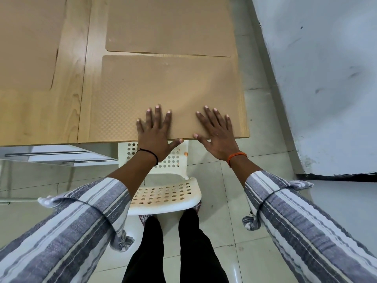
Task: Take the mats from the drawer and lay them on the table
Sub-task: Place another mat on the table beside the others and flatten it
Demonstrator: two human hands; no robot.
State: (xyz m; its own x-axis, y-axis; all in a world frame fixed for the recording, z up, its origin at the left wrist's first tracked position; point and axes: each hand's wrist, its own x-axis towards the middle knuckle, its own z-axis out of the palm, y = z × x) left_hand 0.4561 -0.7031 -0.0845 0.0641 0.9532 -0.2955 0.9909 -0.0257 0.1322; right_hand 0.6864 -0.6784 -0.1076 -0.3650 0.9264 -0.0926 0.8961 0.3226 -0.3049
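Observation:
A tan textured mat [163, 84] lies flat on the wooden table [40, 119], its near edge along the table's front edge. My left hand [156, 133] and my right hand [216, 133] both rest flat on this mat's near edge, fingers spread and straight, thumbs at the table's rim. A second tan mat [169, 25] lies just beyond it, and a third mat [26, 41] lies at the far left of the table.
A white perforated chair [163, 195] stands tucked under the table in front of my legs. White drawers with metal handles [61, 156] sit below the table at left. A grey-white wall [326, 78] runs along the right over a tiled floor.

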